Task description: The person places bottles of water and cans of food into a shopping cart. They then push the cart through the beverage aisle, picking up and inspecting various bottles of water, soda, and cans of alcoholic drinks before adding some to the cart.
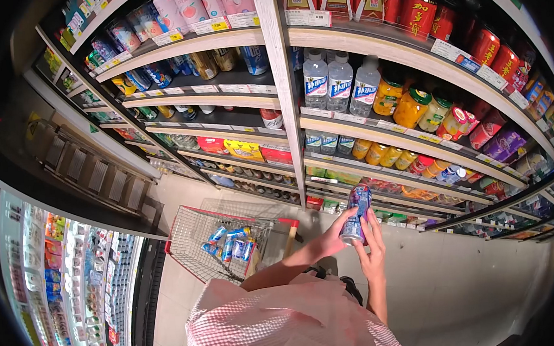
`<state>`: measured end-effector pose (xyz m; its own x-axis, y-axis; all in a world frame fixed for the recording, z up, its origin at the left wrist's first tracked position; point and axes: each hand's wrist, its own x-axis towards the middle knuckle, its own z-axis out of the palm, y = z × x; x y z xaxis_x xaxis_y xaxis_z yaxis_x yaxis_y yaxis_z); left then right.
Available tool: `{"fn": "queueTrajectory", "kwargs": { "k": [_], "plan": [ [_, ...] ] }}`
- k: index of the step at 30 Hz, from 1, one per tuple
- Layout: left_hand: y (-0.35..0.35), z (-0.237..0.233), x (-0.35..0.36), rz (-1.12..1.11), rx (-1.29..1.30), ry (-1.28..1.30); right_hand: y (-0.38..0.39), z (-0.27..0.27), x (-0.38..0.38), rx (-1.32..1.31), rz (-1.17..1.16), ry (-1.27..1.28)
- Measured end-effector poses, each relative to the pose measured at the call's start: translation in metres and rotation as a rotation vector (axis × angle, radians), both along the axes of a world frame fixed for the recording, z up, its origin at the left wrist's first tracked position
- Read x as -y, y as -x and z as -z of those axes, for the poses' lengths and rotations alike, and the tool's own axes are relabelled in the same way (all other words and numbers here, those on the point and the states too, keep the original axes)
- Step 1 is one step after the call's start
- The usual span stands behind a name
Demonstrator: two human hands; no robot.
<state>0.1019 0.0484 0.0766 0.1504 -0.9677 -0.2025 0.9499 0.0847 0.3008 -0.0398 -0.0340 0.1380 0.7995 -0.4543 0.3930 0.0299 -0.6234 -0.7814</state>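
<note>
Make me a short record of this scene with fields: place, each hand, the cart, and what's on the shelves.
place: shop aisle facing drink shelves
left hand: wrapped round a drink can
right hand: fingers straight, against the can's lower side
can: blue and red, tilted
cart: red wire shopping cart, left of the hands, holding blue packs
shelf goods: water bottles, jars of yellow fruit
</note>
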Motion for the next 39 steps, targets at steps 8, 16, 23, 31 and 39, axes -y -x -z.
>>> {"fn": "queueTrajectory", "kwargs": {
  "k": [8, 16, 23, 31, 39],
  "plan": [
    [0.045, 0.017, -0.046, 0.002, -0.154, -0.128, 0.025, -0.013, -0.056, -0.037, -0.038, -0.124],
    [0.075, 0.003, -0.149, -0.121, -0.070, -0.137, 0.044, 0.017, -0.157, 0.023, -0.020, -0.171],
    [0.062, -0.006, -0.216, -0.253, 0.060, -0.202, 0.019, 0.038, -0.224, 0.224, -0.022, -0.401],
    [-0.010, -0.034, -0.223, -0.270, 0.112, -0.158, -0.041, 0.008, -0.231, 0.234, -0.122, -0.429],
    [-0.156, -0.054, -0.260, -0.417, 0.297, -0.101, -0.161, -0.024, -0.248, 0.348, -0.082, -0.073]
  ]
}}
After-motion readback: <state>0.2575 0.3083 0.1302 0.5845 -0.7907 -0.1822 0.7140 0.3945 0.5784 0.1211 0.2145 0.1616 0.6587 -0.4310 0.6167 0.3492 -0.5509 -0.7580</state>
